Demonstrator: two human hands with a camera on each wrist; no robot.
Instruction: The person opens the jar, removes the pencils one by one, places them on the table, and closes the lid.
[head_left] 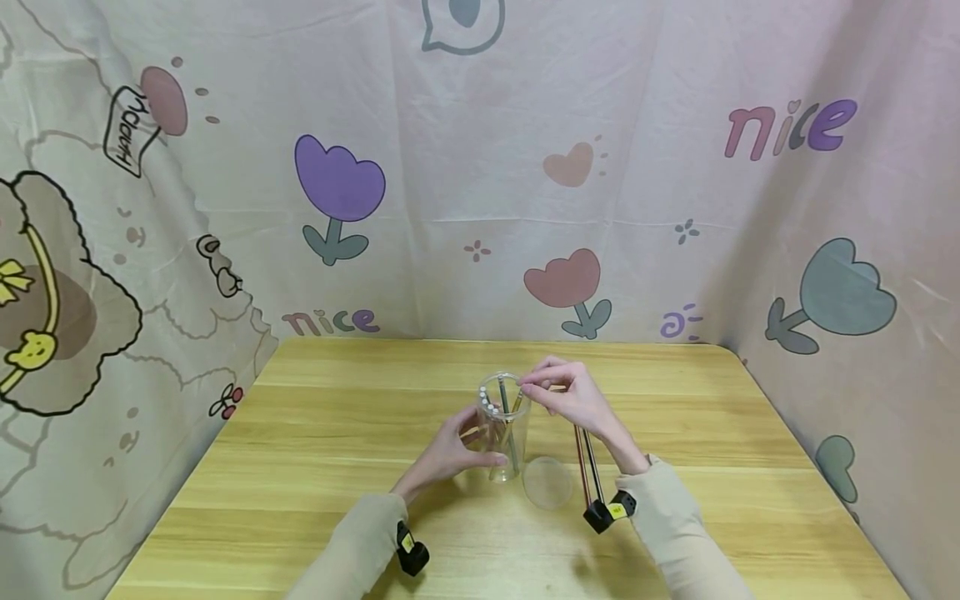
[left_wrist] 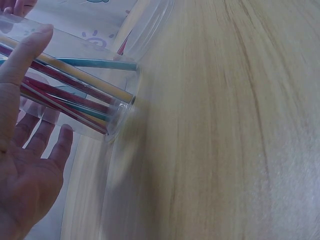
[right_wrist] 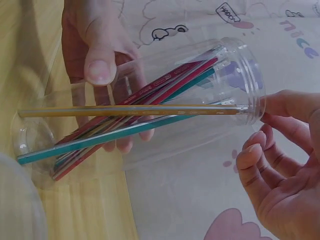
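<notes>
A clear plastic jar [head_left: 520, 437] stands upright on the table with several pencils inside, red, teal and yellow. My left hand [head_left: 452, 454] holds the jar from its left side, thumb [right_wrist: 100, 70] across the front and fingers behind the wall. At the jar's mouth is my right hand [head_left: 572, 396], its fingertips right at the rim [right_wrist: 255, 82] and the other fingers loosely bent. Just inside that rim, close to those fingertips, lies the end of a yellow pencil [right_wrist: 150, 110]. A teal pencil [right_wrist: 100, 142] leans across the jar below it.
A round clear lid [head_left: 547, 483] lies flat on the table just right of the jar's base. Two long thin pencils [head_left: 588, 458], one reddish and one dark, lie beneath my right wrist. A printed cloth [head_left: 480, 167] hangs behind the wooden table [head_left: 337, 433].
</notes>
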